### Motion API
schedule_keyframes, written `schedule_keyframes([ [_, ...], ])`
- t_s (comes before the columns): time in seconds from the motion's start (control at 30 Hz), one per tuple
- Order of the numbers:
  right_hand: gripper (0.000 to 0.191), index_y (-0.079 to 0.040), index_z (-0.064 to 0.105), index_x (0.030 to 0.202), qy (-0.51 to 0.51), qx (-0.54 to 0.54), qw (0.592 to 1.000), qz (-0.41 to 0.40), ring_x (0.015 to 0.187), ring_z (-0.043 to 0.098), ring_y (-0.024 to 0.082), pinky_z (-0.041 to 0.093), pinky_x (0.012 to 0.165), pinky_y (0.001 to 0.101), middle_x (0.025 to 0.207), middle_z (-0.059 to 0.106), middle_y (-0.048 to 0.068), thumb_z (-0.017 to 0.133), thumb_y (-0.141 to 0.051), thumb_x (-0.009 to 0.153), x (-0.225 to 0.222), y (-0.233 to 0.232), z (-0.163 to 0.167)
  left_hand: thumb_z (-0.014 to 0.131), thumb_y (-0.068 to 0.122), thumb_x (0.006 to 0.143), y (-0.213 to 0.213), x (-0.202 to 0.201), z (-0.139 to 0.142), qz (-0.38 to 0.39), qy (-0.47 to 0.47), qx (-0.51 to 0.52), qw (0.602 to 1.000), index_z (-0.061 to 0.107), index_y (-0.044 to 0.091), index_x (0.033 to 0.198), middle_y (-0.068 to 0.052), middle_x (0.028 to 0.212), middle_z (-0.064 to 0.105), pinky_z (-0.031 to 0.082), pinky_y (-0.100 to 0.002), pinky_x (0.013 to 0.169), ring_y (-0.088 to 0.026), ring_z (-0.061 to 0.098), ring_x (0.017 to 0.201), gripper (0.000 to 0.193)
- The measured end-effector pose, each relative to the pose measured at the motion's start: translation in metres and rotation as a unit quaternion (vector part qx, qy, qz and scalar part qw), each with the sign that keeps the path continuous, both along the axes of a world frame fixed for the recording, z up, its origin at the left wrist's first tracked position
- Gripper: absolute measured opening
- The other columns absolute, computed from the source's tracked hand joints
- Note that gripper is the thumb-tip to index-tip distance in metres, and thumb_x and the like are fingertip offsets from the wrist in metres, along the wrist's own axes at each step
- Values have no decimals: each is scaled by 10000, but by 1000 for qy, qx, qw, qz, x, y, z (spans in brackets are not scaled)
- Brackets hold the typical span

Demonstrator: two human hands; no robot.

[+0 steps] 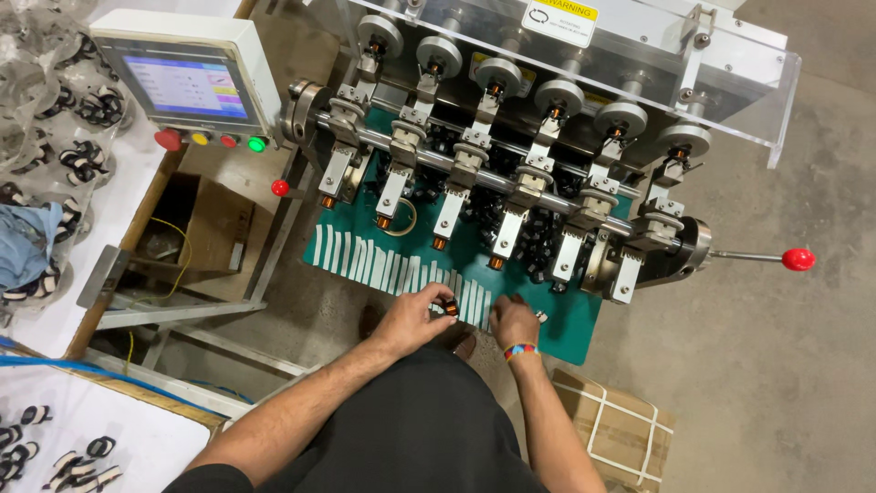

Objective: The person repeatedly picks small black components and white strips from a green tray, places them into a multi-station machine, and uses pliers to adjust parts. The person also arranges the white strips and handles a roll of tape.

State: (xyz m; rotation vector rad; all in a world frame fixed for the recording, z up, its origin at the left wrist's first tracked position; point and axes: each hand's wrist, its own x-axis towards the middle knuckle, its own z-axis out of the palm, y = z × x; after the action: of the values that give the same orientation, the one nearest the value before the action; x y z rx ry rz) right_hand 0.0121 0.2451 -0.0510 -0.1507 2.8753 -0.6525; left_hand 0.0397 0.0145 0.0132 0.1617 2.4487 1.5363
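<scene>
— What sits on the left?
— A control panel with four buttons, beside a six-station coil winding machine.
— And the hands?
— The left hand has its grip clamped on one small copper-wound coil over the green mat. The right hand presses the row of white tape strips; its grip I cannot tell.
— Further right?
— A red-knobbed lever, and one strapped cardboard box below.

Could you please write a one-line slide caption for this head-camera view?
At a six-station coil winding machine, the left hand holds a small copper coil while the right hand touches tape strips.
</scene>
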Motion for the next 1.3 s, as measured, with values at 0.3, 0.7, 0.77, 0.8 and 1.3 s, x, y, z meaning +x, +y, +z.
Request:
schedule_keyframes([
  [0.3, 197, -80, 638, 1088, 13, -218, 973, 69, 936, 645, 325, 536, 775, 428, 1111, 591, 126, 631, -188, 923, 24, -22, 94, 762, 163, 868, 9, -20, 8, -134, 120, -86, 980, 490, 115, 1412, -156, 1035, 730, 581, -446, 744, -361, 723, 908, 610],
  [0.7, 320, -62, 615, 1226, 36, -216, 974, -52, 814, 657, 235, 541, 721, 364, 1052, 640, 98, 641, -177, 929, 42, -39, 80, 748, 116, 899, -10, -24, 25, -222, 208, -16, 953, 662, 103, 1237, -82, 1107, 705, 604, -371, 750, -281, 734, 927, 349],
  [0.77, 272, -39, 641, 1196, -41, -285, 954, -87, 784, 637, 185, 530, 708, 331, 962, 655, 74, 630, -185, 967, 54, -39, 69, 755, 125, 893, -15, -23, 22, -215, 209, 0, 954, 683, 94, 1197, -81, 1105, 715, 607, -368, 761, -280, 735, 936, 314],
  [0.8, 223, -26, 674, 1136, -124, -344, 924, -112, 771, 625, 153, 525, 703, 310, 897, 668, 54, 622, -201, 1007, 58, -37, 65, 757, 129, 890, -18, -24, 20, -201, 215, 7, 956, 682, 84, 1192, -84, 1105, 717, 608, -367, 768, -279, 734, 947, 314],
  [1.3, 72, -82, 700, 967, 206, -98, 972, -63, 907, 618, 303, 430, 784, 411, 928, 668, 78, 673, -72, 901, 41, -78, 116, 690, 109, 962, -36, -44, -26, -49, -443, 466, 764, 640, 28, 1234, -6, 996, 730, 322, -152, 452, 15, 407, 513, 288],
])
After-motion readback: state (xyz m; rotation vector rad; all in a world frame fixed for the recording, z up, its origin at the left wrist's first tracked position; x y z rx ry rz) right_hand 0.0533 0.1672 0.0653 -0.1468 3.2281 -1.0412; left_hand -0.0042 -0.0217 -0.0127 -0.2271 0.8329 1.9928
